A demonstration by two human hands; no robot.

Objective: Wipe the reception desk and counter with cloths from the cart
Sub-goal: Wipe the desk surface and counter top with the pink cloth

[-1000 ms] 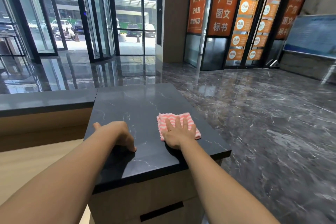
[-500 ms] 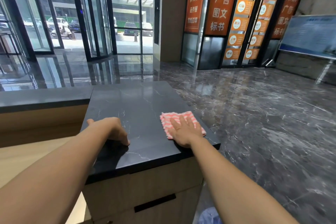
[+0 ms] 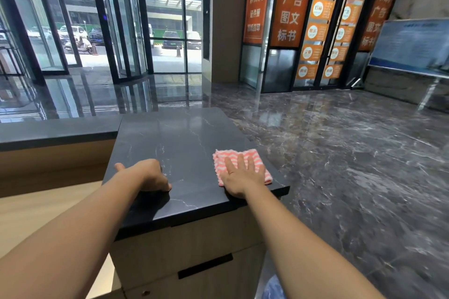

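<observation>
The right hand (image 3: pixel 243 175) lies flat, palm down, fingers straight and slightly spread, its grip released and pressing on a folded pink-and-white striped cloth (image 3: pixel 220 167). The cloth sits at the near right corner of the dark grey, white-veined stone tabletop (image 3: pixel 175 133), close to its right edge, with cloth showing beyond the fingertips and to both sides of the hand. The left hand (image 3: pixel 150 175) rests on the same tabletop, well apart from the cloth, near the left edge; its grip is clenched on nothing, fingers curled under, thumb pointing out to the left. Below the tabletop is a light wooden cabinet front (image 3: pixel 194 233) with a black slot handle (image 3: pixel 205 266). A glossy dark marble floor (image 3: pixel 340 153) spreads to the right, toward orange banners with white characters (image 3: pixel 294 2).
</observation>
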